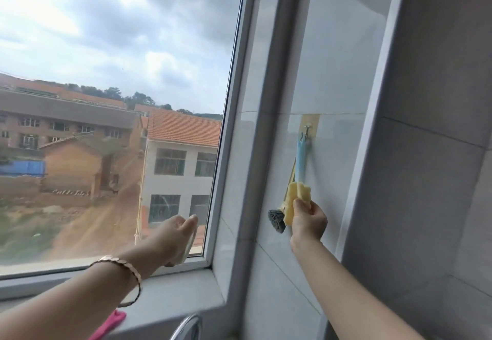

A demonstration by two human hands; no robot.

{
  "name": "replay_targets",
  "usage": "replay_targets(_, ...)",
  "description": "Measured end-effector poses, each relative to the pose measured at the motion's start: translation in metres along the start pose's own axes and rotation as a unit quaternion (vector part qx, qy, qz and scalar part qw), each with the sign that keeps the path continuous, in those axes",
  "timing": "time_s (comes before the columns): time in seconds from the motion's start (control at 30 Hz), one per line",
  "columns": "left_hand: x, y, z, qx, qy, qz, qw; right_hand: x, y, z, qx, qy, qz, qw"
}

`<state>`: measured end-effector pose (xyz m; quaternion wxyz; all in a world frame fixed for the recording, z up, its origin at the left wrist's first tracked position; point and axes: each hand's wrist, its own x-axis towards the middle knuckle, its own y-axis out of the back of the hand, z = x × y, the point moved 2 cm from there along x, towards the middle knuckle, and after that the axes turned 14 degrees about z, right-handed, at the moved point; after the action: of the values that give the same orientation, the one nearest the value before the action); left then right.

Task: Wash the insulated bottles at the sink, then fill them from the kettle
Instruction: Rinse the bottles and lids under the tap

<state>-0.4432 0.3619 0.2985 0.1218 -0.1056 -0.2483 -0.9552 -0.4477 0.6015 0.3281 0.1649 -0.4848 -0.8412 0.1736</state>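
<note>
A bottle brush with a light blue handle (302,158) and a yellow sponge head (298,201) hangs from a hook (307,127) on the tiled wall. My right hand (308,222) is raised and closed around the lower part of the yellow sponge head. My left hand (177,236) is stretched toward the window corner and grips a pale, flat-edged object (190,244) that I cannot identify. No bottles or kettle are in view.
A second brush with a grey head (277,220) hangs beside the sponge. The curved chrome tap (187,326) shows at the bottom, with a pink cloth (111,323) on the grey window sill (170,294). A grey tiled column (426,180) stands at the right.
</note>
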Motion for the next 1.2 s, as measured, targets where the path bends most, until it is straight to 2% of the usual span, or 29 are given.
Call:
replay_targets(0.2, 0.001, -0.002, -0.021, 0.030, -0.025, 0.007, 0.999, 0.003, 0.003, 0.024, -0.036, -0.024, -0.033, 0.999)
replay_targets(0.3, -0.009, -0.002, -0.025, 0.007, -0.019, -0.009, 1.000, -0.005, 0.014, 0.044, -0.072, -0.046, -0.100, 0.991)
replay_targets(0.4, -0.027, 0.003, -0.037, -0.006, -0.020, -0.010, 1.000, -0.026, 0.035, 0.069, -0.160, -0.054, -0.186, 0.968)
replay_targets(0.47, -0.045, 0.006, -0.060, -0.005, 0.006, -0.005, 1.000, -0.051, 0.055, 0.091, -0.221, -0.073, -0.263, 0.936)
replay_targets(0.57, -0.080, 0.005, -0.116, 0.010, 0.102, -0.024, 0.994, -0.101, 0.095, 0.137, -0.322, -0.143, -0.390, 0.851)
replay_targets(0.63, -0.102, -0.001, -0.159, -0.035, 0.218, -0.029, 0.975, -0.138, 0.119, 0.171, -0.367, -0.185, -0.457, 0.789)
replay_targets(0.7, -0.117, -0.010, -0.196, -0.090, 0.330, -0.026, 0.939, -0.167, 0.134, 0.203, -0.386, -0.196, -0.496, 0.753)
replay_targets(0.77, -0.129, -0.019, -0.220, -0.140, 0.421, -0.015, 0.896, -0.187, 0.140, 0.229, -0.379, -0.201, -0.506, 0.748)
replay_targets(0.83, -0.135, -0.029, -0.232, -0.188, 0.477, 0.001, 0.859, -0.197, 0.138, 0.247, -0.367, -0.197, -0.505, 0.756)
replay_targets(0.93, -0.137, -0.048, -0.243, -0.218, 0.489, -0.007, 0.845, -0.204, 0.132, 0.266, -0.326, -0.206, -0.520, 0.762)
replay_targets(1.03, -0.138, -0.066, -0.255, -0.239, 0.506, -0.034, 0.828, -0.209, 0.133, 0.286, -0.298, -0.210, -0.554, 0.748)
replay_targets(1.2, -0.146, -0.084, -0.271, -0.257, 0.523, -0.056, 0.811, -0.212, 0.138, 0.314, -0.284, -0.194, -0.530, 0.775)
